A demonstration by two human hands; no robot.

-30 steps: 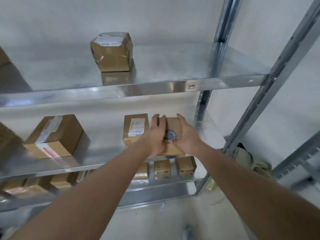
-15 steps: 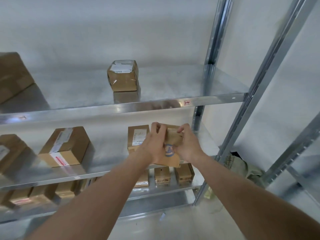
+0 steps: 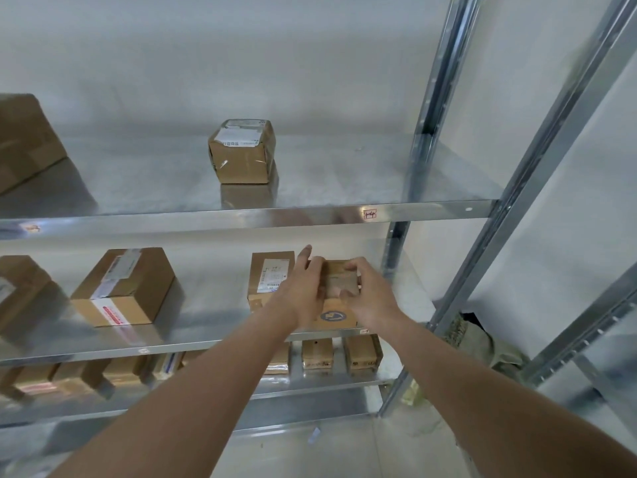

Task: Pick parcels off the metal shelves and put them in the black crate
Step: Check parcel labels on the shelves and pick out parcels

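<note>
A small brown parcel (image 3: 339, 282) with a round blue logo on its near face sits at the right end of the middle metal shelf (image 3: 206, 343). My left hand (image 3: 303, 293) grips its left side, with one finger pointing up past it. My right hand (image 3: 370, 298) grips its right side, fingers curled over the top. Touching it on the left is a flat parcel (image 3: 270, 274) with a white label. The black crate is not in view.
A taped cube parcel (image 3: 243, 153) stands on the top shelf and a bigger box (image 3: 125, 288) on the middle shelf at left. Several small parcels (image 3: 317, 353) line the lower shelf. A slanted metal upright (image 3: 517, 188) rises at right, with an olive bag (image 3: 482, 343) behind it.
Both hands have turned the small parcel from lying flat to showing its logo face toward me, and have shifted to its sides and top. My view has tilted upward.
</note>
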